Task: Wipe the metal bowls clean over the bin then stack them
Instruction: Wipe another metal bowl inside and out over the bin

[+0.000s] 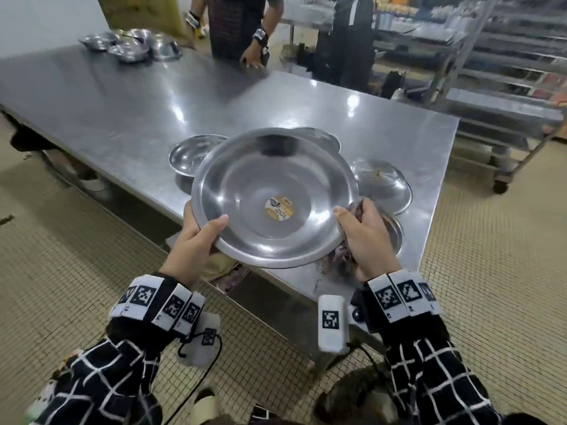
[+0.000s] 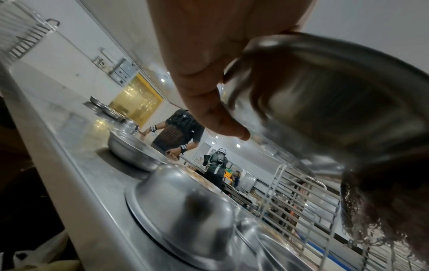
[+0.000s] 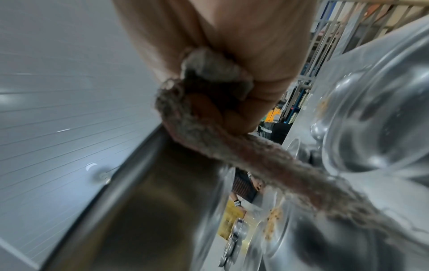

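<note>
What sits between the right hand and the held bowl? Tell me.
A bunched cloth, gripped by the right hand against the rim of the bowl; head view shows it.

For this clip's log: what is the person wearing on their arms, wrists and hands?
Both hands, left hand and right hand, are bare. Each arm has a black sleeve with a white grid pattern. Each wrist carries a band of white blocks printed with black square markers, plus a white boxy unit with one such marker. Thin black cables trail from the units.
</note>
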A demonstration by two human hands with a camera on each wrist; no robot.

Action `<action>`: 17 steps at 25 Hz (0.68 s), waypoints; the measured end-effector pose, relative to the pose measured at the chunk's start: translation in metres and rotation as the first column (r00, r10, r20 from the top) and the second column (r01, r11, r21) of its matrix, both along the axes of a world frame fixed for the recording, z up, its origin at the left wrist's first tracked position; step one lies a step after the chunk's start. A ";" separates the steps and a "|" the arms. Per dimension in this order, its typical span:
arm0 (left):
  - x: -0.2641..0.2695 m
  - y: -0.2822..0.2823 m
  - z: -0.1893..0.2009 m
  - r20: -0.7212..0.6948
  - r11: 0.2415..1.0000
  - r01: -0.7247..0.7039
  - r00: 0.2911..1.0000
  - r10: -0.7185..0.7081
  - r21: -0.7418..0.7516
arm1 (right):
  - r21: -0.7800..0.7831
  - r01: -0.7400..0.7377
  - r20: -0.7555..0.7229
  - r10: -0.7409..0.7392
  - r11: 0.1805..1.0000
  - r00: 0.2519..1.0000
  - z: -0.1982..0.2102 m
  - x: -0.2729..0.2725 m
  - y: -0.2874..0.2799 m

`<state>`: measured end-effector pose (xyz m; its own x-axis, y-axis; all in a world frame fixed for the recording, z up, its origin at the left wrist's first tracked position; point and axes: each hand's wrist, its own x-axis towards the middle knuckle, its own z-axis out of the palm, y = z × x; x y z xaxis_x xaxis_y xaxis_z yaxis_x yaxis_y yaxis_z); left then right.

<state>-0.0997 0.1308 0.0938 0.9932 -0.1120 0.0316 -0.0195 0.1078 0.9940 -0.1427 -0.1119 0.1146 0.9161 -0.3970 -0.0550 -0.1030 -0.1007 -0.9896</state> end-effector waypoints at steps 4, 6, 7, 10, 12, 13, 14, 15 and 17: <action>0.045 0.058 0.001 0.050 0.996 -0.020 0.999 0.016 0.086 | 0.019 -0.021 0.005 0.021 1.000 1.000 -0.004 0.055 0.055; 0.076 0.091 0.004 0.069 0.986 -0.020 0.998 0.008 0.168 | 0.044 0.013 0.003 -0.013 0.999 1.000 -0.006 0.087 0.085; 0.093 0.105 0.004 0.081 0.975 -0.027 0.997 0.009 0.220 | 0.066 0.028 0.002 -0.029 0.997 1.000 -0.008 0.101 0.099; 0.136 0.137 0.005 0.077 0.960 -0.041 0.997 0.020 0.278 | 0.053 0.115 0.009 -0.116 0.992 0.993 -0.015 0.136 0.131; 0.164 0.152 0.004 0.025 0.967 -0.028 0.999 0.023 0.253 | 0.042 0.169 0.014 -0.170 0.985 0.985 -0.018 0.159 0.147; 0.177 0.156 0.004 -0.008 0.971 -0.013 1.000 0.015 0.238 | 0.023 0.187 0.006 -0.187 0.982 0.982 -0.017 0.169 0.151; 0.189 0.159 0.005 -0.035 0.973 0.004 0.999 0.004 0.232 | -0.007 0.190 -0.003 -0.190 0.982 0.982 -0.017 0.181 0.152; 0.202 0.160 0.006 -0.051 0.970 0.023 0.999 -0.011 0.241 | -0.044 0.183 -0.015 -0.184 0.982 0.983 -0.014 0.192 0.153; 0.229 0.160 0.006 -0.080 0.960 0.065 0.996 -0.045 0.271 | -0.089 0.169 -0.042 -0.174 0.981 0.984 -0.009 0.217 0.147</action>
<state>0.1291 0.2905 0.0998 0.9837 -0.1612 -0.0797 0.0521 -0.1688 0.9843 0.0741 0.0355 0.1060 0.8310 -0.5533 -0.0574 -0.1743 -0.1609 -0.9715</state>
